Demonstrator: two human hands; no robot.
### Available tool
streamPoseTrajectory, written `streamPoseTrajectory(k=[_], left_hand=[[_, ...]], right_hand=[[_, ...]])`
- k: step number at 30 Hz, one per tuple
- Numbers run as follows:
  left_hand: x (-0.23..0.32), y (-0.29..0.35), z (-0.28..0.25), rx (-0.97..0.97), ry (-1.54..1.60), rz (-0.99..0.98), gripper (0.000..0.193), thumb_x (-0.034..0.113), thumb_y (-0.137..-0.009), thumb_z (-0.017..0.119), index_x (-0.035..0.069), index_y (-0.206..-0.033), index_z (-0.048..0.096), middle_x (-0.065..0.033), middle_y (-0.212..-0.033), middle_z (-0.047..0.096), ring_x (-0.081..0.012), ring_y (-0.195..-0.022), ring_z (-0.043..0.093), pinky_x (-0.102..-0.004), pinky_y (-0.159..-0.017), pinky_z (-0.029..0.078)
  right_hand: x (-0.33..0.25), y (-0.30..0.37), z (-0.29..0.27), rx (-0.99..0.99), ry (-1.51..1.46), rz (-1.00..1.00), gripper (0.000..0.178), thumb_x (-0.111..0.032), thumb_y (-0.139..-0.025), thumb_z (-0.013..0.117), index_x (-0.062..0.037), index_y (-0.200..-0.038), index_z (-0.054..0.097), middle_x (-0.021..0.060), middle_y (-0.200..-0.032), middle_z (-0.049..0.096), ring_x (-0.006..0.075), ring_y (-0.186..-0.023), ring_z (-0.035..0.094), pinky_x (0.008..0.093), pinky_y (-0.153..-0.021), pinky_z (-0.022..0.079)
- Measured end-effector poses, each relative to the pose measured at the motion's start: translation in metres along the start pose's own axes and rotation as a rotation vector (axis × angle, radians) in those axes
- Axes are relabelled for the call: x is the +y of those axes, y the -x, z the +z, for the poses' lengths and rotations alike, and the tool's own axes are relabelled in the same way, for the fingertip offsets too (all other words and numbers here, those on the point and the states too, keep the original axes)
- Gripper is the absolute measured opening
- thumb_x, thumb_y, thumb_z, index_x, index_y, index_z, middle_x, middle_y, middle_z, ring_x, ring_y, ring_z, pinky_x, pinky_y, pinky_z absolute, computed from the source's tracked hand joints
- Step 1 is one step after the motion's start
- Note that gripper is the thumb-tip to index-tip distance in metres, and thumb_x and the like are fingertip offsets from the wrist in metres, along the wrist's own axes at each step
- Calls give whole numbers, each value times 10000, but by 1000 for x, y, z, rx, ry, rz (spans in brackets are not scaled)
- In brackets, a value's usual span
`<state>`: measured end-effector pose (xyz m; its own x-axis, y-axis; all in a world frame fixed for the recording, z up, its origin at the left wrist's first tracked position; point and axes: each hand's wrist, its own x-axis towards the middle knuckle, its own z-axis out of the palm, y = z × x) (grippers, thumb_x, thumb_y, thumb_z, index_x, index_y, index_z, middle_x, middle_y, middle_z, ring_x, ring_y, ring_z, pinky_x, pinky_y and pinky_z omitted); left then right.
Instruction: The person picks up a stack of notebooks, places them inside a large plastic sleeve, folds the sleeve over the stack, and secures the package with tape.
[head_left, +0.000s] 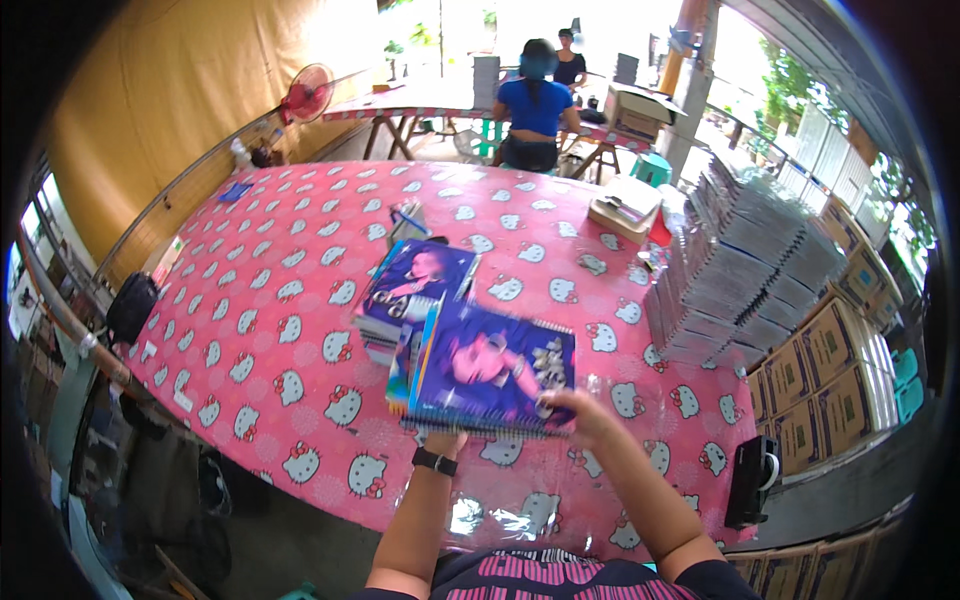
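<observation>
A thick stack of spiral notebooks (490,365) with purple-and-pink covers is held between my hands over the near middle of the table. At its right near corner my right hand (578,413) grips it, thumb on top of the cover. My left hand (446,440) reaches under its near edge; most of that hand and its fingers are hidden beneath the notebooks. Just behind, and partly covered by what I hold, a second notebook pile (415,280) with similar covers stands on the table. The held stack is a little blurred.
The pink cat-print tablecloth (290,340) covers the long table. Tall stacks of wrapped notebooks (740,265) stand at the right, cardboard boxes (820,385) beyond them. A black device (752,480) sits at the right edge. Farther back are a shallow box (627,207) and two people at another table (420,100).
</observation>
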<state>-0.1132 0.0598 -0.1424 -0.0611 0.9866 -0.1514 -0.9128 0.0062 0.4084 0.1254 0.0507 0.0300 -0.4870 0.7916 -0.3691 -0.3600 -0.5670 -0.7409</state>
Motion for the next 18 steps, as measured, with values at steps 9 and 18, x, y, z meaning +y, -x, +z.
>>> streamPoseTrajectory(k=[9,18], left_hand=[[37,88,82,-245,-821,-7,579,295,-858,615,57,-1330,378,-84,-1196,531,-167,-1061,527,-311,-896,451],[67,83,158,-929,-694,-267,603,518,-789,642,24,-1117,530,-168,-1050,595,-280,-1022,565,-436,-962,395]], right_hand=[[73,36,-58,-198,-358,-41,466,-207,-782,676,56,-1139,535,157,-1020,650,229,-866,671,347,-824,551],[152,70,-51,-555,-538,432,693,-286,-786,661,-1,-1353,384,182,-1270,535,256,-1065,602,435,-946,464]])
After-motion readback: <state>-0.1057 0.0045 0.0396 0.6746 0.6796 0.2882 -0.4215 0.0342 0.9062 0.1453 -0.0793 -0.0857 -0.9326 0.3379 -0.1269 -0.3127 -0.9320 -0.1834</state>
